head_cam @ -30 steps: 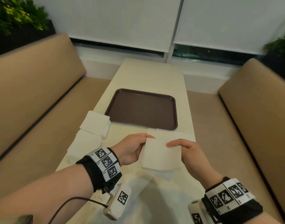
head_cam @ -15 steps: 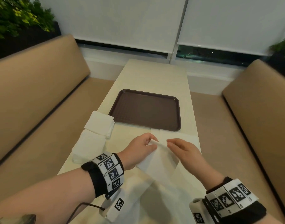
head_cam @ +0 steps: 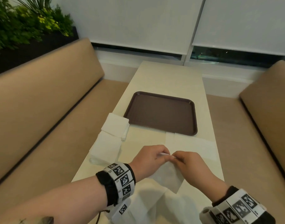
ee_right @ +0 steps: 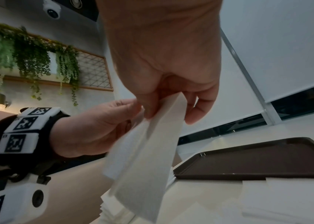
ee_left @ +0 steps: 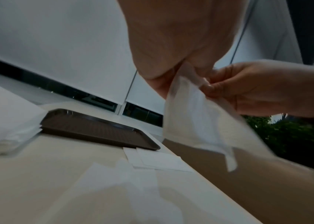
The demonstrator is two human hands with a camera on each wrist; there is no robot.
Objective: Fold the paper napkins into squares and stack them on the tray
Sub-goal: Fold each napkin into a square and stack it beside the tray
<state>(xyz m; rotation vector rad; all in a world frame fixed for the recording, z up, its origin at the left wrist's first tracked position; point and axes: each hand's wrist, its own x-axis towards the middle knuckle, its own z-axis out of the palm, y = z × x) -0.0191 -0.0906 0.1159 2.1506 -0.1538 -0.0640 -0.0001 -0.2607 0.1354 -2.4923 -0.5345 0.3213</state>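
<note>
Both hands meet above the near end of the table and pinch the top edge of one white paper napkin [head_cam: 168, 177], which hangs down folded and lifted off the surface. My left hand [head_cam: 150, 159] pinches its left part and my right hand [head_cam: 186, 160] its right part. The napkin [ee_left: 196, 121] hangs between thumb and fingers in the left wrist view, and the napkin [ee_right: 148, 160] droops toward the table in the right wrist view. The brown tray [head_cam: 162, 113] lies beyond with nothing on it.
Two piles of white napkins [head_cam: 115, 126] [head_cam: 106, 148] sit at the table's left edge beside the tray. A flat napkin [head_cam: 192, 147] lies by the tray's near right corner, another sheet [head_cam: 156, 206] spreads under my wrists. Tan benches [head_cam: 46, 110] flank the table.
The hands have come together from holding the napkin's two sides apart. The napkin, first a flat square, now hangs folded from their joined pinch.
</note>
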